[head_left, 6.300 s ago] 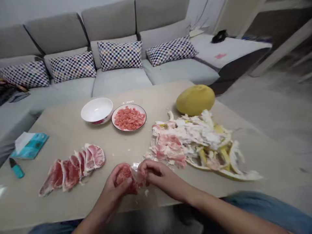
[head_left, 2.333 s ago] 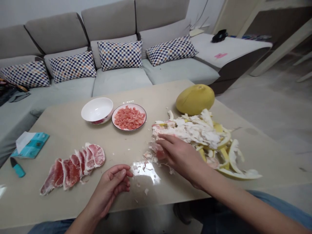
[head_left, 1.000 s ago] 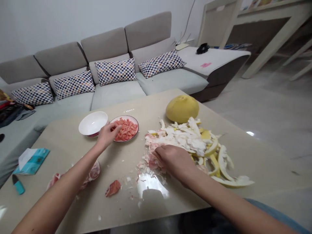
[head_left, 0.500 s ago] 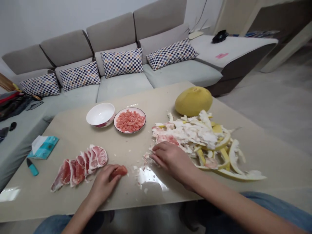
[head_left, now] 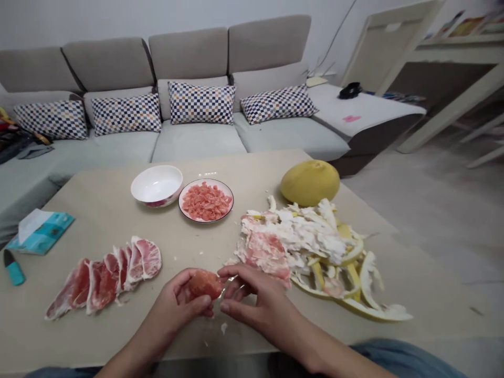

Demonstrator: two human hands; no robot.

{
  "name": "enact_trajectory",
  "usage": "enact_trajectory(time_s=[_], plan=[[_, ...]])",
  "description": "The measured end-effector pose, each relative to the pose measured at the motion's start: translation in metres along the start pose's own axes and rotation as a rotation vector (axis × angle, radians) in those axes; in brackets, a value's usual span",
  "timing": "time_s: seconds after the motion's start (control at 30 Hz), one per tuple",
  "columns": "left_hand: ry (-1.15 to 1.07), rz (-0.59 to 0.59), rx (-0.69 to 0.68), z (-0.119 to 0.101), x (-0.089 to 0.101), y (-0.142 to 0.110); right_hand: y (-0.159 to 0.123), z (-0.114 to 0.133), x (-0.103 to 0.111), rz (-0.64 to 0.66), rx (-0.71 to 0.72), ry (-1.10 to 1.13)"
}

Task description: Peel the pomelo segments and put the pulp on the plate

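My left hand (head_left: 179,304) grips a peeled pomelo segment (head_left: 205,284), its reddish flesh showing between thumb and fingers. At the segment's right end is my right hand (head_left: 260,302), thumb and fingers apart; whether the fingertips touch the flesh is unclear. Left of my hands lies a row of pomelo segments (head_left: 106,275) still in white membrane. Beyond my hands, a dark-rimmed plate (head_left: 228,212) holds loose pomelo pulp (head_left: 207,201). A heap of white pith, membranes and yellow peel (head_left: 311,236) spreads to the right of my right hand.
A whole pomelo (head_left: 310,182) stands behind the peel heap. Beside the plate is a white bowl (head_left: 157,185). A blue tissue pack (head_left: 43,231) and a teal-handled peeling tool (head_left: 14,270) lie at the table's left. A grey sofa (head_left: 197,139) with checked cushions stands behind the table.
My right hand has moved left from the peel heap to the pomelo segment. My left hand has raised the segment and moved right with it. The camera view has shifted.
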State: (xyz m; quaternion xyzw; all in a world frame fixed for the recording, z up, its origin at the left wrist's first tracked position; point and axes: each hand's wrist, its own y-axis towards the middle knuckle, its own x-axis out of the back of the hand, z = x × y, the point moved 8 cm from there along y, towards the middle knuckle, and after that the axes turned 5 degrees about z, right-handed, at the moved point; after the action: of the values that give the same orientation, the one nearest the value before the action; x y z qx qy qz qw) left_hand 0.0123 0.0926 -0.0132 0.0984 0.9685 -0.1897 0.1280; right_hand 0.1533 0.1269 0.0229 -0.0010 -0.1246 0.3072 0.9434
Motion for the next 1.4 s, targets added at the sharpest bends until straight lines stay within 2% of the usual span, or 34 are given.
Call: enact_trajectory(time_s=[0.2,0.33,0.7,0.87,1.03,1.27,1.4], plan=[[-0.003,0.006,-0.021,0.003,0.0,-0.004,0.002,-0.005,-0.009,-0.009,-0.088,0.024],[0.001,-0.011,-0.038,0.005,0.002,-0.008,0.001,-0.002,-0.013,-0.03,-0.076,-0.01],[-0.079,0.07,-0.037,0.007,0.003,-0.011,0.003,0.004,-0.015,-0.008,-0.093,-0.09],[-0.106,0.084,0.012,0.008,0.002,-0.011,0.004,0.007,-0.014,0.046,-0.085,-0.094],[-0.161,0.129,-0.008,0.009,0.001,-0.01,0.004,0.011,-0.012,0.095,-0.062,-0.117],[-0.195,0.126,-0.022,0.011,0.002,-0.009,0.0,0.008,-0.012,-0.023,-0.015,-0.157],[-0.176,0.103,-0.012,0.01,0.004,-0.009,0.002,0.007,-0.009,-0.029,-0.045,-0.16]])
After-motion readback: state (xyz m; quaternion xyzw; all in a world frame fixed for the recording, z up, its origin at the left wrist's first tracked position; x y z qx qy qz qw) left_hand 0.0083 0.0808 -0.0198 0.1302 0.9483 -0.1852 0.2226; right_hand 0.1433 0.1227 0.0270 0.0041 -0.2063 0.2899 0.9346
